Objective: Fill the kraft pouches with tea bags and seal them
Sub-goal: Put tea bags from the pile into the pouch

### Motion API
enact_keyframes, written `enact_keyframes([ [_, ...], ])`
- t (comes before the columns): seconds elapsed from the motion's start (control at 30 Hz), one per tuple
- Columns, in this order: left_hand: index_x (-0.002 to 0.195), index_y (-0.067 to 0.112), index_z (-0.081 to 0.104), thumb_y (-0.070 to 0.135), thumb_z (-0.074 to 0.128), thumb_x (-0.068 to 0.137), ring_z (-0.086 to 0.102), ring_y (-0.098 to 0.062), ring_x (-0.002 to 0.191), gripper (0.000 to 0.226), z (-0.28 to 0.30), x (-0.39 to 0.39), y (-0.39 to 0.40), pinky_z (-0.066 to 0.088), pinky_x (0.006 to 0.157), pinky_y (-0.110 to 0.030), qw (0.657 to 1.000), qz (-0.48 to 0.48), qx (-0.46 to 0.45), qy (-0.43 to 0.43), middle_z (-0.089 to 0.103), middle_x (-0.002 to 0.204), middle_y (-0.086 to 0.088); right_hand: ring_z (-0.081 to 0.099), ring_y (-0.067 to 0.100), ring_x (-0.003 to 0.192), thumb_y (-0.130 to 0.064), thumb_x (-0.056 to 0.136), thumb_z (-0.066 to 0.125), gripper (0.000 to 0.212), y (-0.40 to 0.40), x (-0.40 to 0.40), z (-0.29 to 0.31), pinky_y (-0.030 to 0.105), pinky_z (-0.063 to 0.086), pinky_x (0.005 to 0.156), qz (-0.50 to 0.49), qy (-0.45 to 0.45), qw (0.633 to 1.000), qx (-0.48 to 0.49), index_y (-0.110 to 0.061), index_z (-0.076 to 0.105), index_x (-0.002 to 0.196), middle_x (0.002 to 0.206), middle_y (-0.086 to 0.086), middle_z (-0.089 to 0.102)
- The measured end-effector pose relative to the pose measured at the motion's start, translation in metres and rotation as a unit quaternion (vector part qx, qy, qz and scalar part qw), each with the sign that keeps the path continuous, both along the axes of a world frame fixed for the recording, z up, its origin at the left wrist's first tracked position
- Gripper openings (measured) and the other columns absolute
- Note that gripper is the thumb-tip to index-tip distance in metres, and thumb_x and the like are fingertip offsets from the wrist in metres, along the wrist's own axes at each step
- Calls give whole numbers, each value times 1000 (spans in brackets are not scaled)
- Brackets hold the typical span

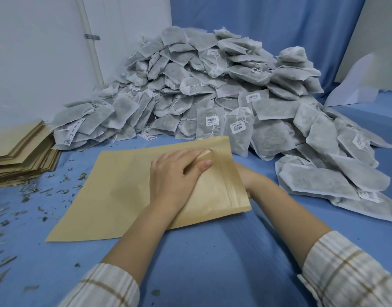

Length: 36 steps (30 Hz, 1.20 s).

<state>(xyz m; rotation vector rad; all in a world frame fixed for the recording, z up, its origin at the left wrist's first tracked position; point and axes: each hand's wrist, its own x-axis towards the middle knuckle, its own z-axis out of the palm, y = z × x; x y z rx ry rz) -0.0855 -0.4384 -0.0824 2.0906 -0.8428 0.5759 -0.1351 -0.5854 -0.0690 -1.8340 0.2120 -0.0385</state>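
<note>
1. Plaid sleeves (106,286) at bottom edge, both forearms reaching forward over blue cloth (212,262).
2. Left hand (175,173) lies on top of kraft pouch (115,191); fingers mostly straight, pressing near its mouth end, thumb (203,165) against the lifted flap.
3. Right hand (248,185) goes under/into the pouch's right edge; only wrist and heel show, finger state can't tell.
4. Pouch lies flat on cloth, centre, just in front of tea bag pile (212,96).
5. Stack of spare pouches (19,156) far left.
6. Loose tea leaf bits (35,196) scattered on cloth left of pouch.
</note>
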Motion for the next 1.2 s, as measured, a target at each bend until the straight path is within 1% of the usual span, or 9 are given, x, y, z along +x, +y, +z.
enact_keyframes([
  [0.1, 110, 38, 68, 52, 56, 85, 53, -7, 110, 31, 1, 0, 0, 27, 97, -28, 1000, 13, 12, 13, 65, 114, 20, 57, 2, 58, -6, 97, 42, 24, -5, -5, 0, 12, 43, 56, -57, -77, 988, -118, -12, 56, 78, 64, -3, 56],
  [0.23, 110, 36, 68, 51, 57, 85, 55, -11, 109, 31, 5, -8, -5, 31, 100, -33, 1000, 19, 3, 23, 67, 113, 17, 51, 20, 82, 0, 86, 51, 13, -22, -25, -1, 35, 45, 71, -51, -181, 877, -442, -5, 62, 91, 83, 2, 53],
  [0.37, 109, 35, 69, 51, 59, 85, 57, -16, 106, 31, 9, -27, -22, 37, 97, -40, 998, 10, -24, 55, 69, 111, 12, 52, 22, 103, -21, 90, 55, 28, -48, -55, -2, 28, 39, 74, -124, -146, 832, -521, -22, 63, 117, 107, 0, 59],
  [0.53, 109, 37, 69, 52, 58, 85, 58, -16, 103, 30, 5, -53, -48, 37, 95, -39, 998, 7, 5, 56, 69, 109, 12, 40, 29, 114, -51, 81, 55, 57, -75, -76, -4, 34, 31, 91, -210, 56, 736, -642, -27, 46, 131, 129, 6, 43],
  [0.67, 110, 39, 67, 53, 56, 86, 55, -15, 108, 30, 1, -60, -56, 33, 98, -36, 998, 17, 32, 47, 66, 114, 16, 39, 32, 123, -47, 85, 50, 54, -85, -82, -4, 42, 30, 97, -192, 153, 746, -619, -20, 42, 131, 135, 8, 45],
  [0.73, 110, 39, 68, 53, 56, 86, 55, -14, 110, 30, 1, -60, -56, 32, 99, -35, 998, 17, 30, 48, 66, 114, 16, 50, 30, 114, -31, 87, 51, 41, -87, -83, -2, 36, 38, 87, -197, 97, 764, -607, -17, 47, 126, 126, 8, 54],
  [0.93, 107, 35, 70, 49, 58, 85, 58, -18, 106, 29, 3, -59, -51, 37, 96, -41, 999, 16, -10, 33, 69, 111, 12, 54, 22, 102, -6, 86, 49, 32, -75, -74, 11, 16, 33, 77, -437, -283, 821, -233, -9, 55, 117, 112, 7, 60],
  [1.1, 108, 35, 70, 50, 58, 85, 56, -16, 107, 30, 4, -59, -47, 31, 97, -35, 999, 37, -29, 24, 68, 111, 15, 57, 14, 67, -6, 85, 55, 22, -66, -65, -1, 27, 51, 58, -394, -180, 876, 214, -10, 48, 106, 87, 3, 56],
  [1.2, 108, 36, 70, 50, 57, 85, 55, -15, 107, 30, 5, -59, -47, 31, 97, -34, 998, 37, -36, 20, 67, 111, 16, 50, 10, 38, 5, 83, 59, 42, -53, -65, -8, 18, 40, 36, -255, -132, 917, 276, -16, 46, 117, 70, 9, 58],
])
